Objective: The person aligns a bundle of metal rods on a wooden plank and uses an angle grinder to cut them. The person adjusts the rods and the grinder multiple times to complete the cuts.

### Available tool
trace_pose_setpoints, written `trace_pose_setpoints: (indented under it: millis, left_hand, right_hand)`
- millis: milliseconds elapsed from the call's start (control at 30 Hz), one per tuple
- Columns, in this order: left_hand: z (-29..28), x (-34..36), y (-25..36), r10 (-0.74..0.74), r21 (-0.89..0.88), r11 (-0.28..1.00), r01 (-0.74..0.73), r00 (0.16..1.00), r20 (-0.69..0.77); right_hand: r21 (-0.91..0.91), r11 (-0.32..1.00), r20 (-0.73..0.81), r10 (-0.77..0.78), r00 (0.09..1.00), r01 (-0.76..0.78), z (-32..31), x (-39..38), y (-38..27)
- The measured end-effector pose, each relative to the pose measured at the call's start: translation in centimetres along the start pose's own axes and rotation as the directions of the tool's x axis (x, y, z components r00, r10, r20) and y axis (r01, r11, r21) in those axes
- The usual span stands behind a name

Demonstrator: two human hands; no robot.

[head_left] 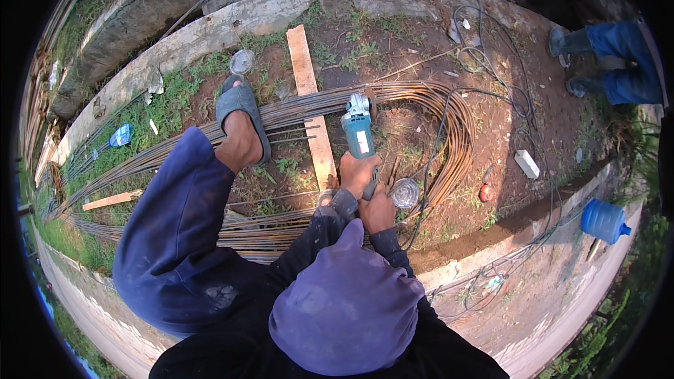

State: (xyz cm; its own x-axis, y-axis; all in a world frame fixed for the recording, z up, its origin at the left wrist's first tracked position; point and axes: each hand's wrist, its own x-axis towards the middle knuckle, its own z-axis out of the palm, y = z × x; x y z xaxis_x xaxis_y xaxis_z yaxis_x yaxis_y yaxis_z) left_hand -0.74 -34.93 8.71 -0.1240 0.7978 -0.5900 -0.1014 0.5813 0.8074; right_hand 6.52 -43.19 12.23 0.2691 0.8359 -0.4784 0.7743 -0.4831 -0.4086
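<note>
over at the far left, a crumpled blue-and-clear plastic piece [121, 135] is lying in the grass, and a short, narrow strip of pale wood [112, 200] is resting lower down. a long bundle of thin steel rods [277, 113] is running rightward from there, and a bare foot in a dark grey sandal [239, 104] is pressing across it, below a baggy purple trouser leg [179, 203]. a clear round plastic container [242, 62] is sitting just beyond the toes. next along, a long flat plank of light wood [302, 63] is lying crosswise under the rods. right of the plank, a teal angle grinder with a silver metal head [359, 130] is pointing away from the person, its disc end meeting the upper run of rods. the left hand [359, 170] is grasping the grinder's body, and the right hand [378, 209] is clenching around its rear end, nearer the person. a second clear round container [404, 193] is sitting just beside the right hand. further right, the rods are curving back in a rusty brown loop, while a thin black cable [525, 91] is trailing over the soil. a white rectangular block [526, 164] is lying near a small red object [486, 193]. at the far right, another person in blue trousers and dark boots [618, 63] is standing, and a big translucent blue water jug [605, 222] is lying on its side.
</note>
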Motion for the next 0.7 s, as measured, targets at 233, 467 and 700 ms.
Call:
trace_pose_setpoints:
  millis: [233, 467, 700]
  left_hand:
    - [0.12, 0.41, -0.14, -0.023, 0.034, 0.999, 0.024, 0.998, -0.051]
    - [-0.01, 0.36, 0.21, 0.0, 0.042, 0.999, 0.0, 1.0, -0.022]
    - [-0.07, 0.32, 0.07, -0.017, 0.023, 1.0, 0.018, 0.999, -0.031]
  right_hand:
    - [0.019, 1.0, 0.018, 0.016, 1.0, -0.016, -0.26, 0.09, -0.48]
    - [0.012, 0.999, 0.023, 0.035, 0.999, -0.035, -0.78, 0.11, -0.98]
    - [0.007, 1.0, 0.012, 0.014, 1.0, -0.014, -0.75, 0.07, -1.04]
